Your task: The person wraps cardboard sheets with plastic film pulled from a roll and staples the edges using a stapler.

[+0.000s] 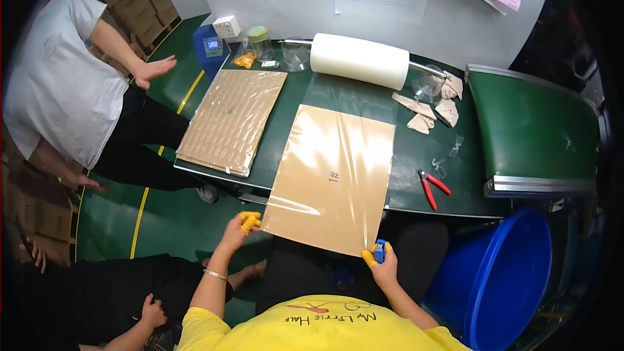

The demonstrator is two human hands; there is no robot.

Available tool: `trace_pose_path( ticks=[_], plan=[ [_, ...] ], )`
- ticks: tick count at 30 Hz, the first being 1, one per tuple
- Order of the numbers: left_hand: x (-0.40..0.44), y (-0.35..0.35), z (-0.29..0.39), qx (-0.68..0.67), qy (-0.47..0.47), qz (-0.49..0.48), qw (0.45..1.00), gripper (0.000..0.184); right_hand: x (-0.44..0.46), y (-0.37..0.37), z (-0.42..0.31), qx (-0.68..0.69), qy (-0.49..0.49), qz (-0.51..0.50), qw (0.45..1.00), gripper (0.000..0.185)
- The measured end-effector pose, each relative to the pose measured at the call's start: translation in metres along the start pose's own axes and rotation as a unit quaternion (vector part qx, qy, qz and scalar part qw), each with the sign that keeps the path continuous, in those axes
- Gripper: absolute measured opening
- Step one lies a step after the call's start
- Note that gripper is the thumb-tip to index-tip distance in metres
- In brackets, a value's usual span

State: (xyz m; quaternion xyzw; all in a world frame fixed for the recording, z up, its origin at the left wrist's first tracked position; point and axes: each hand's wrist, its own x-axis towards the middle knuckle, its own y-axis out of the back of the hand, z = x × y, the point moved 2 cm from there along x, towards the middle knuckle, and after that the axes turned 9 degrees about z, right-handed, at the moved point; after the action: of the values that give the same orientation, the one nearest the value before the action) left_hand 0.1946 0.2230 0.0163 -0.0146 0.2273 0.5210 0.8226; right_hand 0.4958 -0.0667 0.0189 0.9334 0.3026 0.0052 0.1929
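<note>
A large brown sheet marked "1#" [333,177] lies under clear film, its near part jutting past the table's front edge. My left hand [246,219], with yellow finger covers, is closed at the sheet's near left corner; the grip itself is too small to make out. At the near right corner my right hand [382,261] grips a small blue tool [380,251], its yellow-covered fingers beside the film's edge. The film runs back to a white roll [359,60] on a metal rod. Left of the sheet rests a film-covered brown stack [233,120].
Red-handled pliers [433,188] and beige scraps [421,114] lie on the green table [416,156]. A blue bin [507,279] stands at the right, below a green conveyor [536,130]. Jars [260,42] stand behind. One person [65,78] stands left; another [130,299] is lower left.
</note>
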Motion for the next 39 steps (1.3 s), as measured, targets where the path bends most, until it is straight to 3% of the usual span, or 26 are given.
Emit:
trace_pose_path(
  ticks=[4, 6, 10, 12, 17, 23, 28, 30, 31, 32, 33, 35, 37, 39],
  plan=[
    [0.035, -0.017, 0.071, 0.063, -0.19, 0.113, 0.973, 0.023, 0.001, 0.003, 0.001, -0.022, -0.006, -0.014, 1.0, 0.031],
    [0.081, -0.038, 0.097, 0.094, -0.282, 0.108, 0.949, 0.025, 0.002, 0.004, -0.008, -0.037, -0.003, -0.014, 0.999, 0.031],
    [0.176, -0.092, 0.144, 0.218, -0.287, 0.158, 0.919, 0.036, 0.005, 0.009, -0.015, -0.086, -0.017, -0.032, 0.996, 0.031],
    [0.22, -0.113, 0.157, 0.252, -0.224, 0.171, 0.926, 0.038, 0.006, 0.008, -0.017, -0.069, -0.021, -0.029, 0.997, 0.032],
    [0.263, -0.145, 0.187, 0.286, -0.163, 0.212, 0.92, 0.031, 0.011, 0.008, -0.019, -0.051, -0.026, -0.053, 0.997, 0.033],
    [0.276, -0.155, 0.17, 0.108, -0.154, 0.263, 0.946, 0.026, 0.023, 0.014, -0.011, -0.088, -0.045, -0.101, 0.99, 0.033],
    [0.263, -0.158, 0.175, 0.081, -0.157, 0.276, 0.945, 0.022, 0.044, 0.026, -0.033, -0.153, -0.037, -0.176, 0.972, 0.041],
    [0.265, -0.158, 0.172, 0.081, -0.158, 0.285, 0.942, 0.02, 0.059, 0.036, -0.059, -0.274, -0.034, -0.271, 0.922, 0.046],
    [0.269, -0.158, 0.171, 0.077, -0.159, 0.289, 0.941, 0.02, 0.068, 0.045, -0.059, -0.355, 0.024, -0.288, 0.889, 0.049],
    [0.269, -0.158, 0.167, 0.09, -0.173, 0.292, 0.936, 0.022, 0.08, 0.052, -0.063, -0.331, -0.005, -0.28, 0.901, 0.047],
    [0.266, -0.158, 0.168, 0.104, -0.187, 0.295, 0.931, 0.023, 0.093, 0.049, -0.103, -0.251, -0.02, -0.198, 0.948, 0.044],
    [0.264, -0.158, 0.163, 0.098, -0.178, 0.294, 0.934, 0.024, 0.136, 0.05, -0.119, -0.249, 0.08, -0.121, 0.958, 0.033],
    [0.266, -0.159, 0.161, 0.091, -0.208, 0.301, 0.926, 0.024, 0.187, 0.034, -0.131, -0.147, 0.068, -0.049, 0.986, 0.027],
    [0.265, -0.158, 0.163, 0.094, -0.202, 0.3, 0.928, 0.024, 0.246, 0.019, -0.128, -0.225, 0.117, -0.001, 0.967, 0.034]
  ],
)
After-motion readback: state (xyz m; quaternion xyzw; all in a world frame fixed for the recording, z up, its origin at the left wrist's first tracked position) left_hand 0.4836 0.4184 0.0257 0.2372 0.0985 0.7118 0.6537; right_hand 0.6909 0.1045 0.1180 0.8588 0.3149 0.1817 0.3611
